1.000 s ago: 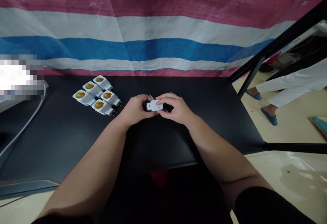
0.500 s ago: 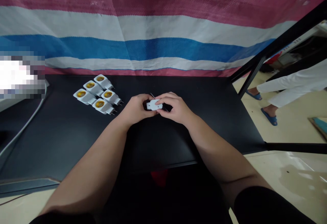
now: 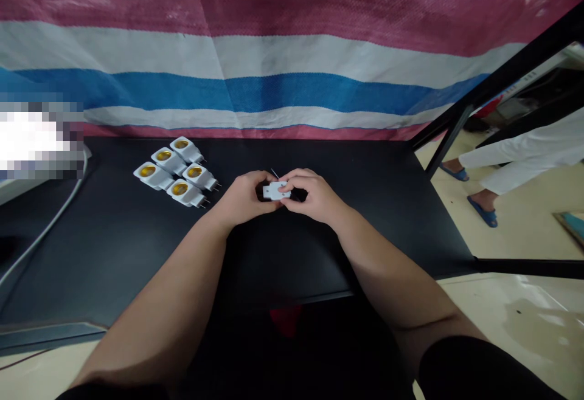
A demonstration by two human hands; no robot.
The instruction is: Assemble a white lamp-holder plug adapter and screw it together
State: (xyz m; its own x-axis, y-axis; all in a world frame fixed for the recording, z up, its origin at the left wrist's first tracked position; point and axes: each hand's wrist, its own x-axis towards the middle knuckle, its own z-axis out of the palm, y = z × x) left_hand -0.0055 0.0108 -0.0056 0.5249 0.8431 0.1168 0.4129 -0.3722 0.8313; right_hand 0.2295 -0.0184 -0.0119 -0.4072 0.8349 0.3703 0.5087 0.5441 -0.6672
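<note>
A small white plug adapter (image 3: 275,191) is being held just above the middle of the black worktop (image 3: 114,248), pinched between both hands. The left hand (image 3: 244,198) is closing its fingers (image 3: 255,176) around the adapter's left end, where a dark part is showing, and the right hand (image 3: 311,197) is gripping its right end, with the thumb lying on the white top face. The two hands are touching each other around it. A thin dark wire-like bit is sticking up just behind the fingers; what it is cannot be told.

To the left of the fingers and a little farther back, five white lamp-socket adapters (image 3: 177,172) with yellow centres are lying close together on the worktop, prongs pointing right. Farther left, a white cable (image 3: 43,233) is running across the worktop. Behind the fingers a striped tarpaulin (image 3: 283,53) is hanging. Off to the right, another person's legs (image 3: 511,160) in blue slippers are showing on the floor.
</note>
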